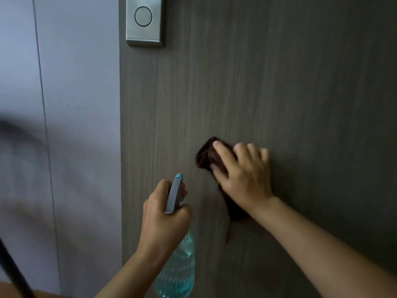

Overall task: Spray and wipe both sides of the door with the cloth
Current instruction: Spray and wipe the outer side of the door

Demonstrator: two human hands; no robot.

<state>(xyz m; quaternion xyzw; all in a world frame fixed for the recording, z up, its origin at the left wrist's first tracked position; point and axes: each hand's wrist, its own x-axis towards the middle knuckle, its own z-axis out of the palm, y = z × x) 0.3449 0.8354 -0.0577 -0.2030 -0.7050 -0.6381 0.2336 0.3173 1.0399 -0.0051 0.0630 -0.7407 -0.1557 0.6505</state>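
Background: pale purple-grey wall (81, 104) on my left with a thin seam running down it, kinda blurry on that side.
Door: dark brown wood-grain door (279, 82) fills most of what I see, its left edge right up against the wall.
Lock plate: brushed metal plate (144, 20) with a round button sits near the top of the door, close to that left edge.
Cloth: dark brown cloth (204, 155) bunched up flat against the door, around the middle, with a tail of it hanging down below my wrist.
Right hand: my right hand (242, 175) is spread on top of the cloth, fingers mostly straight, pressing it to the door; fingertips poke past onto the wood.
Spray bottle: clear bottle (178, 269) with bluish liquid, grey trigger head with a blue tip, just left of and below the cloth.
Left hand: my left hand (165, 214) is wrapped round the bottle's neck, nozzle aimed at the door.
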